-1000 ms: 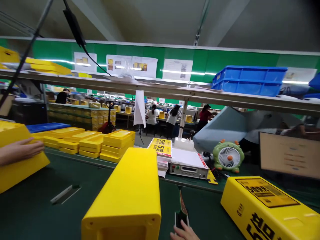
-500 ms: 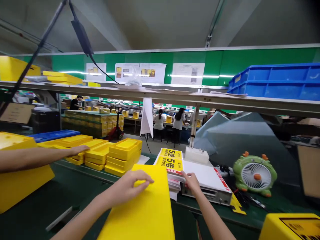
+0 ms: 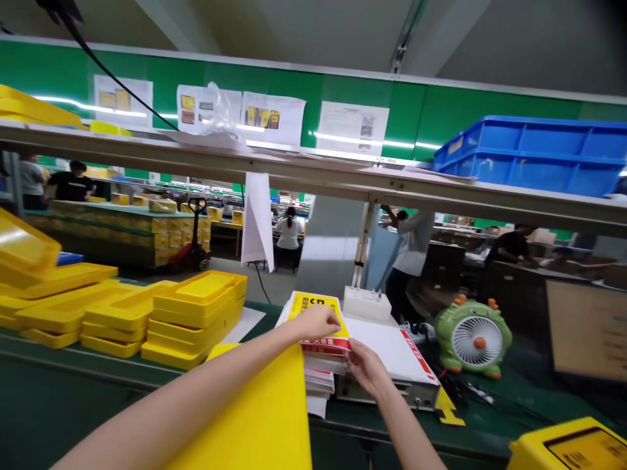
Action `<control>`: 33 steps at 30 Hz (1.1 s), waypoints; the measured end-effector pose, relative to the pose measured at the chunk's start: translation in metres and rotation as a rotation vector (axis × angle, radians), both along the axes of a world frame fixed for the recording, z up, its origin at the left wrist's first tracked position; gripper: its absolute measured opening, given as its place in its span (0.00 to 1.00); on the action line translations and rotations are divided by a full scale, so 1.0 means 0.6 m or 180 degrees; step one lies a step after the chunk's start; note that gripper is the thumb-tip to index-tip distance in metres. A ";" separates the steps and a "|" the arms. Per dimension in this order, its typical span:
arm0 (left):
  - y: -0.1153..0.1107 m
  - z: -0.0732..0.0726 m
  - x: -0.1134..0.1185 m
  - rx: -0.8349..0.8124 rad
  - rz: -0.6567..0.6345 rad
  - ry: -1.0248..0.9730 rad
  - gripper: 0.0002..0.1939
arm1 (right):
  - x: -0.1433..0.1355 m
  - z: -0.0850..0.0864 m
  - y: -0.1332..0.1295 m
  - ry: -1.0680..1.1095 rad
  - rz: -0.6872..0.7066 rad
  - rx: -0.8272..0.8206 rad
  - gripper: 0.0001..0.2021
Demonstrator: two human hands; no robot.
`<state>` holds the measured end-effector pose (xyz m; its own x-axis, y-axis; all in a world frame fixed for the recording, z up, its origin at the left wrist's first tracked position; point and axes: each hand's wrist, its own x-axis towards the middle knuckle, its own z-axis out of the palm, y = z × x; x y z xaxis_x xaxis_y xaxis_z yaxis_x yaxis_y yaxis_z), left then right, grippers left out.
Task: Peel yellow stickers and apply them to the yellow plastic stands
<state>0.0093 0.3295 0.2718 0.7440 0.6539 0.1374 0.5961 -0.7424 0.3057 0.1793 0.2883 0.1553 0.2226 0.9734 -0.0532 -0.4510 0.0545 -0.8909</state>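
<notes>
— Labels (image 3: pixel 318 313), where are they?
— Stacked beside the white tester box (image 3: pixel 392 356), just past the yellow casing (image 3: pixel 259 418) nearest me. My left hand (image 3: pixel 318 322) lies on the top sheet, fingers curled at its edge; my right hand (image 3: pixel 365 365) pinches that edge from below.
— Farther back?
— Yellow trays (image 3: pixel 196 313), a green fan (image 3: pixel 473 336).

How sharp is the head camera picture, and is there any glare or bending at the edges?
Head view: both hands, left and right, on the label stack, look fairly sharp; the shelf bows from wide-angle distortion; light strips glare on the green wall; the far workers look soft.
</notes>
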 end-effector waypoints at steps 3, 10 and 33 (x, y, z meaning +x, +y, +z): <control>0.009 -0.022 0.040 0.0065 -0.0038 -0.0046 0.15 | -0.006 0.009 -0.005 0.0164 0.0058 0.0212 0.04; 0.024 -0.036 0.039 0.0375 -0.0106 0.0128 0.13 | -0.016 0.023 -0.009 -0.0324 0.0066 0.0500 0.20; 0.049 -0.055 0.033 -0.0248 0.0114 -0.0256 0.13 | -0.015 0.008 -0.004 -0.0812 0.0226 0.0430 0.18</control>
